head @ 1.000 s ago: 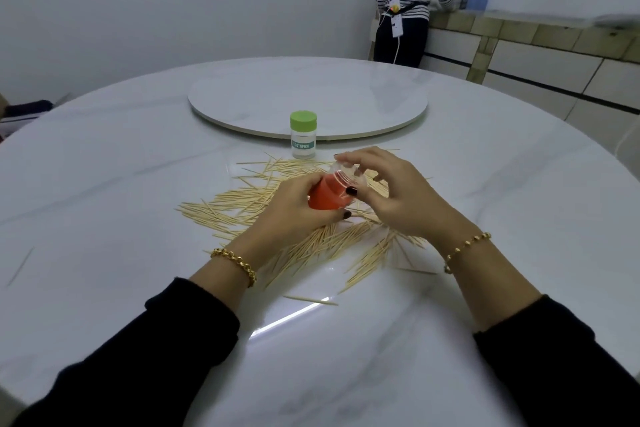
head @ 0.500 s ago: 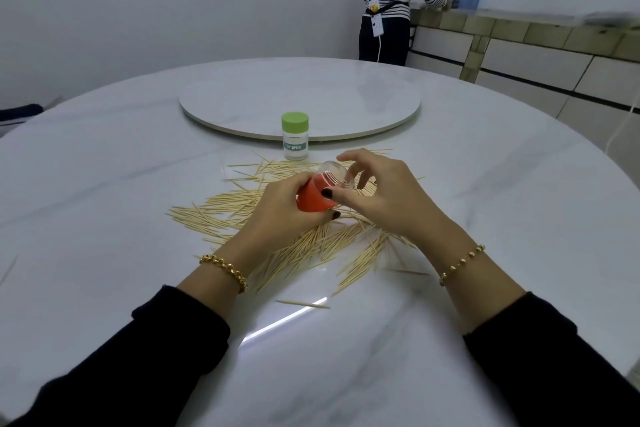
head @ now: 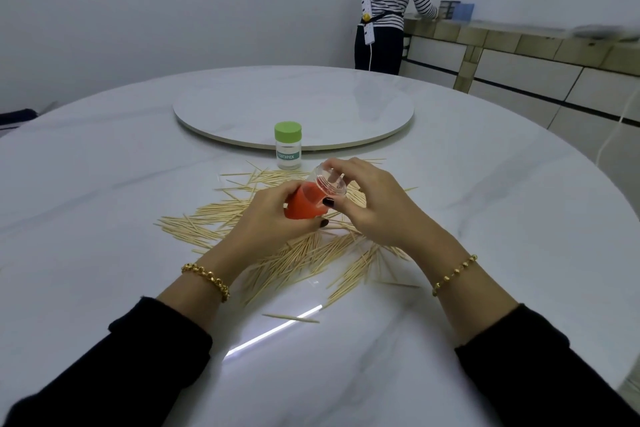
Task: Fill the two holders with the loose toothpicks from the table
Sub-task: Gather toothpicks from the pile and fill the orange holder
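My left hand (head: 273, 215) grips the red cap end of a toothpick holder (head: 306, 203) tilted above the table. My right hand (head: 372, 206) holds its clear body (head: 327, 182) at the far end, fingers curled around it. Several loose toothpicks (head: 298, 253) lie scattered on the white marble table (head: 104, 218) under and around both hands. A second holder (head: 288, 145) with a green lid and a "TOOTHPICK" label stands upright just beyond the pile, lid on.
A large round turntable (head: 294, 107) lies at the table's centre behind the green-lidded holder. One stray toothpick (head: 290, 318) lies nearer to me. A person in a striped top (head: 388, 7) stands at a counter far back right.
The clear body has come away from the red cap and now tilts up to the right. Both hands stay over the pile. The person in the background has moved.
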A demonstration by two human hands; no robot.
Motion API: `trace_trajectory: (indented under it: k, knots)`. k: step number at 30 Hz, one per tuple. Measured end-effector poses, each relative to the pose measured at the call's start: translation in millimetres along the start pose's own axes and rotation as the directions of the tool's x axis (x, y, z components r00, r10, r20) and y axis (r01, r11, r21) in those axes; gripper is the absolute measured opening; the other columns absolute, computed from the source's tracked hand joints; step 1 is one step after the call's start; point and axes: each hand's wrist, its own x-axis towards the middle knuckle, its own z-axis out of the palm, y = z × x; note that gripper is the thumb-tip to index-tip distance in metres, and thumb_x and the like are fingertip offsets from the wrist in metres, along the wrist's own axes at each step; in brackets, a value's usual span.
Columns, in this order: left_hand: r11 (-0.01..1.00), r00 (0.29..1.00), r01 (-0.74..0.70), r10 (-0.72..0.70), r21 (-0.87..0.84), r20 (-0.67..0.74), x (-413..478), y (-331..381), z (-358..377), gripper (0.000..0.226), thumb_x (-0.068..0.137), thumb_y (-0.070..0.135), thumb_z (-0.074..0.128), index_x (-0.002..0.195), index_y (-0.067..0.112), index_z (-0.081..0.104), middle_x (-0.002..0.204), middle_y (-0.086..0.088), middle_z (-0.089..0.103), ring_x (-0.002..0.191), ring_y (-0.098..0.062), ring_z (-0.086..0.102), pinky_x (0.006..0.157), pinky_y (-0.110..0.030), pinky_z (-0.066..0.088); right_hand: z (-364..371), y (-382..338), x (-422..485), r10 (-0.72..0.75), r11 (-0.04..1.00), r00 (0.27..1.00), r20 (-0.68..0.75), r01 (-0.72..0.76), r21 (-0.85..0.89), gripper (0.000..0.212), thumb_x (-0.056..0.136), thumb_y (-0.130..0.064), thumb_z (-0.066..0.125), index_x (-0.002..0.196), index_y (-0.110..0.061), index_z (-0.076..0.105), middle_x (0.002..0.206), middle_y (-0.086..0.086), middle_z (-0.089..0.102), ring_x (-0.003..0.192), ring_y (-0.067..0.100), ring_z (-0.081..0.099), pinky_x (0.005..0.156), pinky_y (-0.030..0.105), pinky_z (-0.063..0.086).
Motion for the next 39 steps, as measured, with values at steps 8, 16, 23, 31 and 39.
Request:
trace_trajectory:
  k: [8,16,23,31,39]
  knots:
    - [0.998,0.997,0.055,-0.053,0.039,-0.052,-0.2,-1.7,-6.7,0.057,0.071,0.034,0.081,0.122,0.021,0.058,0.111,0.009,0.062,0.103,-0.009,0.057,0.077,-0.016,0.048,-15.9,15.7,1.2,0.142,0.990,0.983,-0.117,-0.140,0.029,0.049,0.092,-0.019,0.059,0.139,-0.018,0.044,0.116,-0.008,0.051,0.103,0.006,0.048,0.085,0.021,0.041]
    - [0.996,0.986,0.083,-0.088,-0.042,-0.142,-1.6,-3.3,-11.4,0.056,0.072,0.030,0.081,0.117,0.027,0.048,0.109,0.012,0.058,0.101,-0.011,0.057,0.072,-0.012,0.046,-13.3,41.1,31.1,0.318,0.941,0.947,0.042,-0.310,-0.137,0.052,0.091,-0.033,0.061,0.138,-0.018,0.045,0.123,0.000,0.056,0.106,0.016,0.055,0.088,0.027,0.041]
    - [0.992,0.976,0.116,-0.124,-0.053,-0.181,2.3,-11.2,-16.1,0.055,0.072,0.031,0.080,0.117,0.025,0.049,0.116,0.009,0.056,0.101,-0.004,0.053,0.069,-0.008,0.043,5.9,68.5,96.2,0.319,0.898,0.943,0.090,-0.270,-0.348,0.057,0.086,-0.038,0.066,0.136,-0.019,0.046,0.127,0.004,0.049,0.114,0.022,0.051,0.097,0.040,0.044]
    - [0.997,0.972,0.080,-0.075,0.018,-0.223,4.6,-16.6,-16.4,0.055,0.071,0.033,0.081,0.116,0.025,0.051,0.116,0.008,0.054,0.102,-0.009,0.052,0.071,-0.011,0.043,37.7,84.6,122.8,0.299,0.880,0.950,0.096,-0.235,-0.412,0.054,0.089,-0.016,0.061,0.138,-0.026,0.042,0.136,0.000,0.047,0.122,0.022,0.048,0.100,0.045,0.042]
    - [0.998,0.975,0.057,-0.050,0.028,-0.215,4.2,-16.1,-17.3,0.054,0.071,0.031,0.082,0.115,0.025,0.053,0.114,0.008,0.057,0.104,-0.010,0.053,0.075,-0.010,0.042,34.3,83.2,106.3,0.319,0.860,0.946,0.057,-0.264,-0.437,0.054,0.091,-0.015,0.058,0.141,-0.024,0.039,0.138,0.002,0.046,0.126,0.023,0.045,0.102,0.047,0.036]
